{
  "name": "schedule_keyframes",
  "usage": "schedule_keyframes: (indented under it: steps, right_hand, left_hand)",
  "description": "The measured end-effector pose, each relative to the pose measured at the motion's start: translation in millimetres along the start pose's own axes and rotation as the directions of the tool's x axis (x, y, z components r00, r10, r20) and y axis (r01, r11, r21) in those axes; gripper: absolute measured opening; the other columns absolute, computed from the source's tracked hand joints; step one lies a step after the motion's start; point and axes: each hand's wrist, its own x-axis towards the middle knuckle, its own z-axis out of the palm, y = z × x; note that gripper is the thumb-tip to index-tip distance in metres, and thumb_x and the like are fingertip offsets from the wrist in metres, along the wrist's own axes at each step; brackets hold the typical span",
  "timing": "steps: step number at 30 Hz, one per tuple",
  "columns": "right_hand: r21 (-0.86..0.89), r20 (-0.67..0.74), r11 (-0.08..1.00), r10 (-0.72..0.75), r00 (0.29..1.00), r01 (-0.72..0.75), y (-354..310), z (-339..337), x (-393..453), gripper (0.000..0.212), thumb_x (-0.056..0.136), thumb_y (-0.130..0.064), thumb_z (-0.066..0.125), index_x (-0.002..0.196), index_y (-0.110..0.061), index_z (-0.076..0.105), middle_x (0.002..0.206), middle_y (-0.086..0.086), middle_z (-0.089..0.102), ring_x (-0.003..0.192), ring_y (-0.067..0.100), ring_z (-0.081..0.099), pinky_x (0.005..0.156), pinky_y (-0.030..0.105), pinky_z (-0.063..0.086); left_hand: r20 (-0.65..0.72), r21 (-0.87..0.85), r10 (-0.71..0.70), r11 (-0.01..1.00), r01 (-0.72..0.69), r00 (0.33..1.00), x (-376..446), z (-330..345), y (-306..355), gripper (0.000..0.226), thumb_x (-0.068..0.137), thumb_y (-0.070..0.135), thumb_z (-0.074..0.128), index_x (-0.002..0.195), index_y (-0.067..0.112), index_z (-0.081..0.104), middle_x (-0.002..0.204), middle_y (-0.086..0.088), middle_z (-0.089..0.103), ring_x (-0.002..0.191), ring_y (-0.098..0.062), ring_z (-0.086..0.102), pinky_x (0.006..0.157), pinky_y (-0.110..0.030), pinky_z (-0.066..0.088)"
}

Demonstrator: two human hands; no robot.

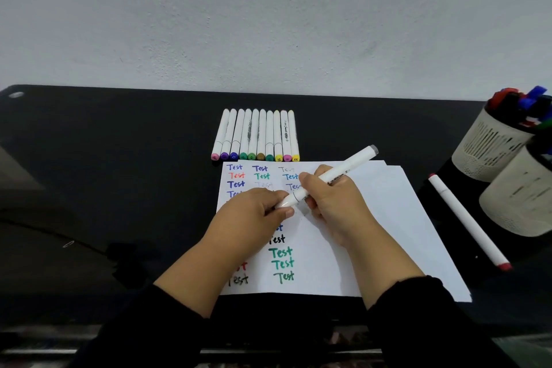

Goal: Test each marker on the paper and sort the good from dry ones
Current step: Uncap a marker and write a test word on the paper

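A white marker [346, 166] with a grey end cap lies tilted across both hands above the white paper [388, 218]. My right hand [334, 206] grips its barrel. My left hand [254, 212] pinches the cap at its lower end, so the tip is hidden. The paper carries several coloured "Test" words in columns. A row of several white markers [257, 134] with coloured caps lies side by side just behind the paper. One white marker with red ends [469, 221] lies alone to the right of the paper.
Two pale slotted cups [493, 146] stand at the right edge; the far one holds several markers. The black desk [119, 158] runs to a grey wall behind. A dark cable [44, 227] crosses the left side.
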Motion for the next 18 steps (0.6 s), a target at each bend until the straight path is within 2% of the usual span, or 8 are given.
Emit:
schedule_keyframes:
  steps: [2, 5, 8, 12, 15, 18]
  right_hand:
    - [0.004, -0.005, 1.0, -0.017, 1.0, 0.017, 2.1, 0.2, 0.0, 0.033, 0.091, -0.013, 0.059, 0.062, -0.013, 0.041, 0.05, 0.001, 0.044, 0.041, 0.007, 0.04, 0.043, 0.017, 0.037]
    - [-0.008, -0.013, 0.999, -0.039, 0.999, 0.039, 3.0, 0.4, 0.9, 0.033, 0.091, -0.014, 0.059, 0.063, -0.014, 0.041, 0.049, -0.001, 0.044, 0.041, 0.006, 0.04, 0.045, 0.017, 0.038]
    - [0.028, -0.005, 0.999, -0.046, 0.999, 0.047, 2.5, 0.5, 1.2, 0.032, 0.091, -0.013, 0.059, 0.065, -0.013, 0.041, 0.047, -0.002, 0.044, 0.04, 0.005, 0.039, 0.044, 0.017, 0.038]
    - [0.023, 0.013, 0.997, -0.075, 0.997, 0.075, 1.8, -2.1, 0.7, 0.032, 0.092, -0.013, 0.058, 0.064, -0.013, 0.041, 0.047, -0.002, 0.043, 0.042, 0.006, 0.04, 0.045, 0.018, 0.039]
    - [0.021, 0.009, 0.997, -0.073, 0.997, 0.073, 2.0, -0.8, -0.1, 0.032, 0.091, -0.014, 0.059, 0.064, -0.014, 0.043, 0.05, 0.0, 0.046, 0.043, 0.006, 0.041, 0.046, 0.018, 0.039]
    - [0.076, -0.088, 0.997, -0.013, 0.996, 0.02, 0.6, 2.8, 0.0, 0.031, 0.09, -0.015, 0.06, 0.064, -0.016, 0.043, 0.052, 0.001, 0.048, 0.042, 0.006, 0.041, 0.044, 0.017, 0.037]
  left_hand:
    - [0.008, -0.006, -0.006, 1.0, 0.006, 1.0, -0.3, 0.0, 1.0, 0.024, 0.093, 0.041, 0.05, 0.115, 0.038, 0.06, 0.087, 0.009, 0.056, 0.078, -0.004, 0.05, 0.062, -0.018, 0.038]
    - [-0.021, -0.029, -0.03, 0.999, 0.03, 0.999, -0.7, 0.2, 4.3, 0.028, 0.09, 0.042, 0.055, 0.117, 0.037, 0.06, 0.089, 0.01, 0.057, 0.08, -0.004, 0.052, 0.065, -0.021, 0.041]
    - [-0.052, -0.053, -0.067, 0.996, 0.065, 0.996, 1.4, 0.9, 5.7, 0.031, 0.091, 0.041, 0.053, 0.12, 0.034, 0.059, 0.086, 0.012, 0.054, 0.078, -0.004, 0.048, 0.061, -0.017, 0.035]
    - [0.011, -0.119, -0.106, 0.987, 0.107, 0.994, 2.9, -2.2, 6.0, 0.031, 0.092, 0.039, 0.053, 0.122, 0.032, 0.06, 0.081, 0.015, 0.055, 0.075, -0.001, 0.049, 0.061, -0.018, 0.034]
    - [0.045, -0.172, -0.129, 0.976, 0.135, 0.991, 1.6, -5.5, 7.5, 0.031, 0.092, 0.038, 0.053, 0.122, 0.033, 0.06, 0.088, 0.013, 0.062, 0.082, -0.004, 0.057, 0.068, -0.021, 0.042]
    - [-0.054, -0.067, -0.102, 0.993, 0.098, 0.993, -0.9, -3.8, 9.7, 0.033, 0.094, 0.038, 0.051, 0.124, 0.029, 0.058, 0.104, 0.011, 0.06, 0.089, -0.003, 0.051, 0.073, -0.02, 0.037]
